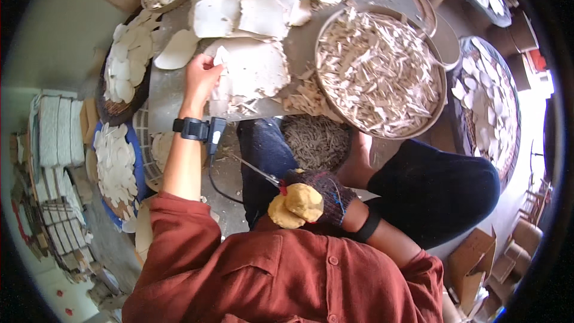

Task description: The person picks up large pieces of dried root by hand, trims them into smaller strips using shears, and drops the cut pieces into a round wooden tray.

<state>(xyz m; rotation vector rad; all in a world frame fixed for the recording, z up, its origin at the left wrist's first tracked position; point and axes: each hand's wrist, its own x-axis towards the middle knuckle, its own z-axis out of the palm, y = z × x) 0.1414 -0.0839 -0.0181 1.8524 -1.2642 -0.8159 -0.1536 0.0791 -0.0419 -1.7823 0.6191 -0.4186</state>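
My left hand (203, 78) is over the left part of the low table, fingers closed on a small white piece (221, 57), thin and pale like dried slices. Under and beside it lies a larger flat white sheet (257, 67). My right hand (326, 194), in a dark knitted glove, rests by my lap, closed around scissors (296, 203) with thick yellow padded handles. Their thin metal blades (257, 170) point up and left, away from the sheets. The exact kind of white material cannot be told.
A round sieve (323, 93) heaped with narrow white strips stands right of the sheets. Overlapping sheets (263, 15) cover the table's far side. Trays of pale slices (122, 60) sit left, another tray (487, 96) right. Below the table is a basket of darker scraps (317, 140).
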